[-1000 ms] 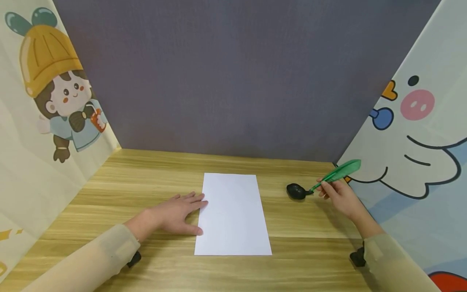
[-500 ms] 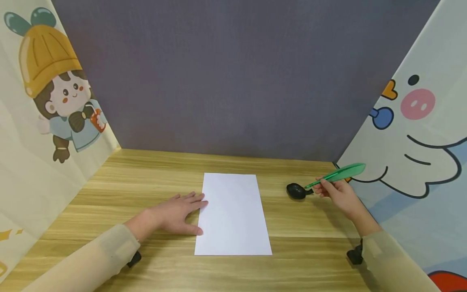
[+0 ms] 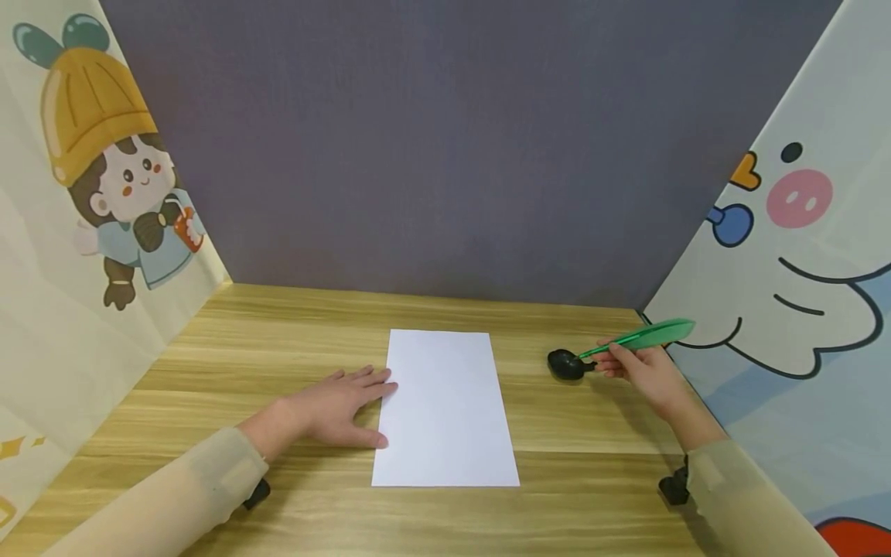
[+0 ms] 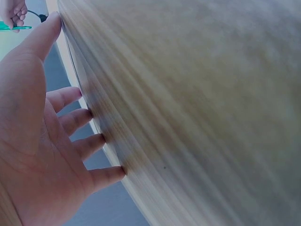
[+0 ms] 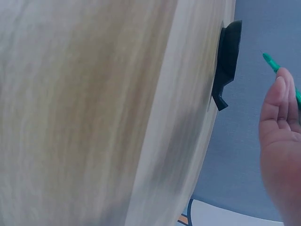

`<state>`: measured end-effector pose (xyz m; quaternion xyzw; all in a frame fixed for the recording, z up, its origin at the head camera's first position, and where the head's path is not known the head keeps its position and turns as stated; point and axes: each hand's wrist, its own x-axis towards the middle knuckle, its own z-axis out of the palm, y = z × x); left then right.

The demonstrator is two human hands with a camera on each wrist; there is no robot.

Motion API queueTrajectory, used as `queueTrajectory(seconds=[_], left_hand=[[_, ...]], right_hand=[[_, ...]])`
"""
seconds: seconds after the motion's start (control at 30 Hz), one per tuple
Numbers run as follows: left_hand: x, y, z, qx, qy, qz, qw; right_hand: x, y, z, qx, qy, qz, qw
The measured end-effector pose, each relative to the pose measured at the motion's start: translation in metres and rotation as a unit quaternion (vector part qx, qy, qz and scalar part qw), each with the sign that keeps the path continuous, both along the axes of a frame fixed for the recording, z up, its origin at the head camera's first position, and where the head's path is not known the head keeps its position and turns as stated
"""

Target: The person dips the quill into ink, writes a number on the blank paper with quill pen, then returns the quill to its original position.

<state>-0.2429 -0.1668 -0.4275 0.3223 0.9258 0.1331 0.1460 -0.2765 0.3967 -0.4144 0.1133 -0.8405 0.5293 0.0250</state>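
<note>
Right hand point(image 3: 646, 374) of mine pinches the quill point(image 3: 657, 333) by its shaft, off to the right of the paper point(image 3: 445, 410). Its tip hangs over the black dish point(image 3: 565, 366), clear of it; that dish sits on the tabletop point(image 3: 585, 433), right of the paper. My left hand point(image 3: 337, 410) lies spread, fingers straight, fingertips on the paper's left edge. I'd judge the quill very light, its shaft thin, stiff and perhaps slippery, its vane softer and easily bent, so a gentle pinch low on the shaft suits it.
</note>
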Motion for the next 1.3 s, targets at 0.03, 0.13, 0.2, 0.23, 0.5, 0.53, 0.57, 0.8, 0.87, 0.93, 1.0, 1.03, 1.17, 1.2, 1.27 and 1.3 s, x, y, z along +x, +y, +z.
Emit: queueTrajectory(seconds=[0.03,0.13,0.2,0.23,0.5,0.53,0.57,0.8,0.87,0.93,1.0,1.03,1.17,1.2,1.27,1.3], left_hand=[[-0.0004,0.0000,0.0000,-0.001,0.001,-0.001,1.0000],[-0.0019,-0.0003,-0.0001,-0.003,0.005,-0.003,1.0000],[-0.0026,-0.0002,0.0000,-0.004,0.007,-0.005,1.0000],[-0.0029,-0.0002,0.0003,-0.004,0.007,-0.005,1.0000],[-0.0042,-0.0005,0.0026,-0.006,0.006,-0.008,0.9999],[-0.0042,-0.0005,0.0029,-0.006,0.005,-0.008,0.9999],[-0.0043,-0.0005,0.0033,-0.006,0.005,-0.008,0.9999],[-0.0043,-0.0004,0.0063,-0.007,0.003,-0.006,0.9999],[-0.0043,-0.0004,0.0070,-0.007,0.004,-0.007,0.9999],[-0.0045,-0.0004,0.0076,-0.007,0.004,-0.007,0.9999],[-0.0047,-0.0005,0.0083,-0.006,0.004,-0.008,0.9999],[-0.0049,-0.0006,0.0084,-0.006,0.004,-0.008,0.9999],[-0.0055,-0.0010,0.0087,-0.007,0.002,-0.008,0.9999],[-0.0056,-0.0010,0.0087,-0.007,0.001,-0.008,0.9999],[-0.0059,-0.0012,0.0087,-0.007,0.001,-0.008,0.9999],[-0.0060,-0.0012,0.0087,-0.007,0.001,-0.008,0.9999]], right_hand=[[0.0000,-0.0003,-0.0003,-0.001,0.004,-0.003,1.000],[-0.0001,-0.0013,-0.0018,-0.001,0.014,-0.014,1.000],[-0.0002,-0.0015,-0.0028,0.001,0.018,-0.027,0.999],[-0.0003,-0.0013,-0.0033,0.003,0.018,-0.033,0.999],[0.0010,0.0014,-0.0052,-0.001,0.023,-0.048,0.999],[0.0010,0.0015,-0.0051,-0.005,0.023,-0.049,0.999],[0.0010,0.0016,-0.0051,-0.007,0.024,-0.050,0.998],[-0.0003,0.0020,-0.0033,-0.064,0.016,-0.022,0.998],[-0.0009,0.0028,-0.0032,-0.086,0.009,-0.010,0.996],[-0.0015,0.0037,-0.0032,-0.097,0.003,-0.001,0.995],[-0.0018,0.0039,-0.0030,-0.098,-0.002,0.003,0.995],[-0.0020,0.0040,-0.0031,-0.101,-0.004,0.003,0.995],[-0.0030,0.0033,-0.0031,-0.074,-0.006,-0.006,0.997],[-0.0033,0.0032,-0.0030,-0.065,-0.006,-0.008,0.998],[-0.0041,0.0028,-0.0031,-0.050,-0.007,-0.014,0.999],[-0.0045,0.0027,-0.0032,-0.049,-0.008,-0.017,0.999]])
